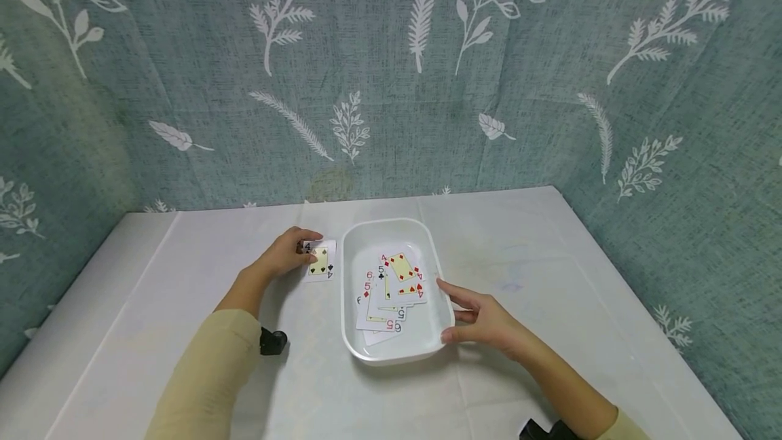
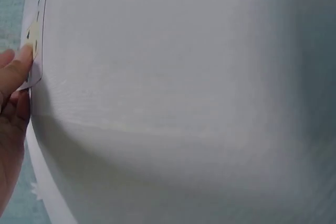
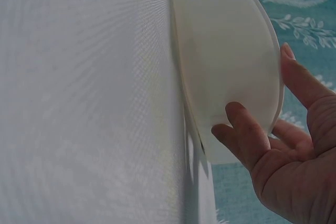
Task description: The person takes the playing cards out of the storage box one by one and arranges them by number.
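Observation:
My left hand (image 1: 287, 252) pinches a playing card (image 1: 319, 265), a black four, between thumb and fingers at its left edge. Face up, that card stands just left of a white plastic tray (image 1: 357, 345). From the left wrist view, the thumb lies over the face of the card (image 2: 35, 35) and the other fingers are behind it. At the tray's right side, my right hand (image 1: 482, 318) grips the rim. The right wrist view has its fingers against the outer wall of the tray (image 3: 226, 40). Inside lie loose playing cards (image 1: 381, 318), overlapping and face up, fours, fives and a six among them.
A white cloth (image 1: 519, 257) covers the table. Behind and at both sides hangs a blue-green curtain (image 1: 391, 127) with white leaf prints. Dark wrist-camera mounts (image 1: 273, 341) show on both forearms.

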`<state>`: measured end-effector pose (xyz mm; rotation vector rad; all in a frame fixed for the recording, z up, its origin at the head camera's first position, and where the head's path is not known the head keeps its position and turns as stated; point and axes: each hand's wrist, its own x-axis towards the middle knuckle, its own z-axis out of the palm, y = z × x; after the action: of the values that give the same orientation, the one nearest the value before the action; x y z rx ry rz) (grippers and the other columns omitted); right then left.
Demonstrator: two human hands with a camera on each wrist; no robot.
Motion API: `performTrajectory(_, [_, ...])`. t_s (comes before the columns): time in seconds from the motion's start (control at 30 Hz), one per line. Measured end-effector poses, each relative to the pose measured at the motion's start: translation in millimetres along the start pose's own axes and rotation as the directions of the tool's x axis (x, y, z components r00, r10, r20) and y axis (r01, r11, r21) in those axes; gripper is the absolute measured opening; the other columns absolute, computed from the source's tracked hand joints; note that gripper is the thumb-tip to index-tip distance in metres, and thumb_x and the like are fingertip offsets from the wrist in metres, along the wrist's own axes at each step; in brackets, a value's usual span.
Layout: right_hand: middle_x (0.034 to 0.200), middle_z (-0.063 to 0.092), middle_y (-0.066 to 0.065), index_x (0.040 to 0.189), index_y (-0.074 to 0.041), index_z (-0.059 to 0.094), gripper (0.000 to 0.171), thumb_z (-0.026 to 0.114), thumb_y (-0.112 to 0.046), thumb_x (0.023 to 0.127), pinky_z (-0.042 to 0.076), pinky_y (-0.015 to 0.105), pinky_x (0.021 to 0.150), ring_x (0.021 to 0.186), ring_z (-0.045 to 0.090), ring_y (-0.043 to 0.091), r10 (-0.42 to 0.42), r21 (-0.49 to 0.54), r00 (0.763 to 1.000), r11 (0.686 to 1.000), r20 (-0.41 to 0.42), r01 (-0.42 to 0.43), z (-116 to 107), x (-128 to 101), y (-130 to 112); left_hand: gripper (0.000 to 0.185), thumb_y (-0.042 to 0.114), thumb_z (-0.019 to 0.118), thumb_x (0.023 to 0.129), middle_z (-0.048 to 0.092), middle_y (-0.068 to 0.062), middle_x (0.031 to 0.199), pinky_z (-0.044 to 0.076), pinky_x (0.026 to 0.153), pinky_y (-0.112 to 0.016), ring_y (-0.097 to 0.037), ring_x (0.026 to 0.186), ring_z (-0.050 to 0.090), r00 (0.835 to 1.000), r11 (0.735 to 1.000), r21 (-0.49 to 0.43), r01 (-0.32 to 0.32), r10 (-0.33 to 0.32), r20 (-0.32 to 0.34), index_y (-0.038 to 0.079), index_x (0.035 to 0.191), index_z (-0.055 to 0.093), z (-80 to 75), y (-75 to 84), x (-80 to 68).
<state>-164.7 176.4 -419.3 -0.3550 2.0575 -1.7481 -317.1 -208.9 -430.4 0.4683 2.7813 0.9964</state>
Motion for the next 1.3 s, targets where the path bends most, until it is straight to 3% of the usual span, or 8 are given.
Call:
performTrajectory(0.23, [0.148,0.032,0.024,0.148,-0.007,0.031,0.091,0.082,-0.012,0.072,0.053,0.036,0.086,0.125,0.047,0.039,-0.003,0.004,1.000,1.000,0.001,0.003,1,-1,1,0.057,0.012,0.073,0.083,0.051,-0.022,0.111,0.040,0.088,-0.048,-0.033,0.100,0.048,0.997,0.999,-0.032,0.018,-0.021,-0.080,-0.005,0.132,0.049,4.5,-2.2,-4.9])
performTrajectory(0.57, [0.149,0.031,0.023,0.148,-0.007,0.030,0.092,0.082,-0.012,0.073,0.052,0.034,0.086,0.126,0.047,0.038,-0.012,0.014,1.000,1.000,0.012,0.012,1,-1,0,0.058,0.016,0.072,0.085,0.051,-0.020,0.121,0.042,0.094,-0.051,-0.036,0.112,0.050,0.994,0.989,-0.148,-0.010,-0.006,-0.108,0.002,0.135,0.048,5.0,0.2,-12.0])
performTrajectory(0.8, [0.149,0.031,0.024,0.148,-0.006,0.029,0.092,0.082,-0.012,0.073,0.053,0.035,0.086,0.126,0.047,0.039,-0.016,0.017,1.000,1.000,0.014,0.016,1,-1,-1,0.052,0.016,0.072,0.085,0.053,-0.020,0.117,0.045,0.087,-0.045,-0.034,0.108,0.051,0.985,0.973,-0.199,-0.114,0.085,-0.148,0.002,0.131,0.053,3.4,14.4,-16.6])
performTrajectory(1.1, [0.149,0.031,0.022,0.148,-0.007,0.030,0.092,0.082,-0.012,0.072,0.053,0.036,0.086,0.126,0.047,0.038,-0.011,0.005,1.000,1.000,0.004,0.011,1,0,-1,0.054,0.023,0.073,0.084,0.055,-0.021,0.121,0.045,0.089,-0.036,-0.036,0.111,0.052,0.987,0.938,-0.318,-0.141,0.107,-0.122,0.007,0.131,0.054,3.8,34.2,-18.6])
performTrajectory(1.3, [0.150,0.031,0.022,0.148,-0.007,0.030,0.092,0.082,-0.011,0.072,0.053,0.036,0.086,0.125,0.047,0.038,-0.008,0.011,1.000,1.000,0.005,0.008,0,0,0,0.053,0.022,0.072,0.085,0.054,-0.023,0.120,0.044,0.091,-0.041,-0.034,0.109,0.053,0.985,0.922,-0.355,-0.154,0.117,-0.123,0.008,0.132,0.053,3.8,50.1,-16.2])
